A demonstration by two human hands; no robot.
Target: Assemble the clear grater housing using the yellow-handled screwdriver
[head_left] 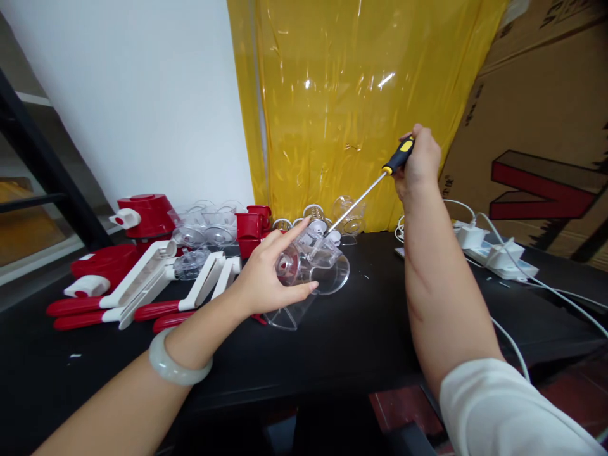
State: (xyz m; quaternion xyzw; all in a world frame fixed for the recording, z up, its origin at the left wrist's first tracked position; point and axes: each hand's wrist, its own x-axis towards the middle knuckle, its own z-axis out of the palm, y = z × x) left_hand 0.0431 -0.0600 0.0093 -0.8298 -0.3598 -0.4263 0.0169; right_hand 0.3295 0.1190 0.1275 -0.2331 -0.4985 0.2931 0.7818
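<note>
My left hand [263, 272] is around a clear plastic housing [332, 275] above the black tabletop, its thumb below and its index finger stretched along the far side. Between the fingers the housing's wide round rim faces right. Raised on the right, my right hand [422, 158] is wrapped around the black-and-yellow handle of a screwdriver [358, 199]. The long shaft slants down to the left, and its tip reaches the housing's upper part. Whether a screw sits under the tip is too small to tell.
Red bases [147, 215], white cranks with red handles [142, 285] and clear plastic parts [209, 221] lie on the left. Behind the housing stand metal grating drums [314, 215] and red parts [251, 228]. A power strip [503, 253] with white cables is on the right.
</note>
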